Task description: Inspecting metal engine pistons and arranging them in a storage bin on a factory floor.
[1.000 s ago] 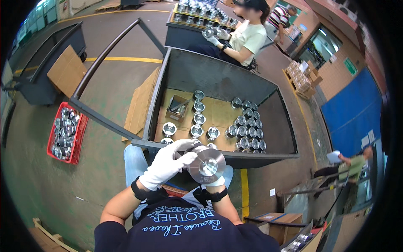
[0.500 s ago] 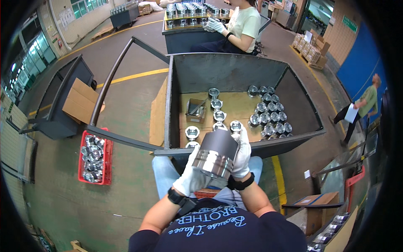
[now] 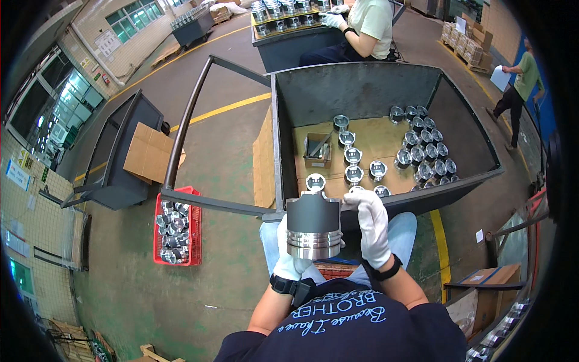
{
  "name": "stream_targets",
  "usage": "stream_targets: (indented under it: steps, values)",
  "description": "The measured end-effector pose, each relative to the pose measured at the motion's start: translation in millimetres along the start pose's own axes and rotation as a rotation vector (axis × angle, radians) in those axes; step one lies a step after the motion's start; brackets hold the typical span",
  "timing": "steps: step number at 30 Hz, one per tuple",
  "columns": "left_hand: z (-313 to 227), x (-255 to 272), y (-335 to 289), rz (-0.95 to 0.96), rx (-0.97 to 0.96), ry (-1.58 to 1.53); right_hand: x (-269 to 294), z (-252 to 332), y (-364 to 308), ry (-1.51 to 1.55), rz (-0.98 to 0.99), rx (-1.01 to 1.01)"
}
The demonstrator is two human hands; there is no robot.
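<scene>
A large piston (image 3: 313, 226) hangs over the near edge of the cart, its dark grey skirt up and its silver ring grooves below. My left hand (image 3: 288, 262), in a white glove, grips it from the left and underneath; the piston hides most of those fingers. Just right of the piston, my gloved right hand (image 3: 374, 229) is raised with loosely bent fingers, apart from it, and nothing shows in them. Behind the piston, other pistons (image 3: 353, 155) stand in a short column on the cardboard-lined cart floor.
The grey metal cart (image 3: 362, 84) also holds a group of pistons (image 3: 425, 145) at its right and a small open box (image 3: 318, 149). A red crate (image 3: 196, 232) of metal parts is on the floor at left. Across the cart sits a co-worker (image 3: 371, 30); another person (image 3: 522, 84) walks at right.
My right hand has come off the piston to the right. The piston has turned from tilted to nearly upright in my left hand. The whole view has shifted, and the walking person has moved farther off.
</scene>
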State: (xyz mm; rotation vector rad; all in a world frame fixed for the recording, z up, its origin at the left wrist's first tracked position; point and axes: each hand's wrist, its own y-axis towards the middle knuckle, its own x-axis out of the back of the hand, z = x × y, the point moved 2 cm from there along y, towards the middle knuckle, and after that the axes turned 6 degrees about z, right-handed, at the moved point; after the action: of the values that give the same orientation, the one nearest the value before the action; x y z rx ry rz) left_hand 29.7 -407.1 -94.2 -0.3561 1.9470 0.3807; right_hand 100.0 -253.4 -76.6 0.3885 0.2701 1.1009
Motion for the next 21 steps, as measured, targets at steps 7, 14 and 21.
stream_targets:
  steps: [7,14,21]
  values:
    - [-3.7,36.0,-18.1,-0.486,-0.272,0.118,-20.1,-17.1,-37.5,-0.049,0.122,-0.146]
    - [-6.8,21.1,-21.6,-0.547,-0.296,0.332,-24.7,-11.9,-33.9,-0.193,0.179,-0.132]
    - [-0.9,24.1,-24.8,-0.569,-0.314,0.409,-26.0,-0.5,-27.8,-0.315,0.256,-0.058]
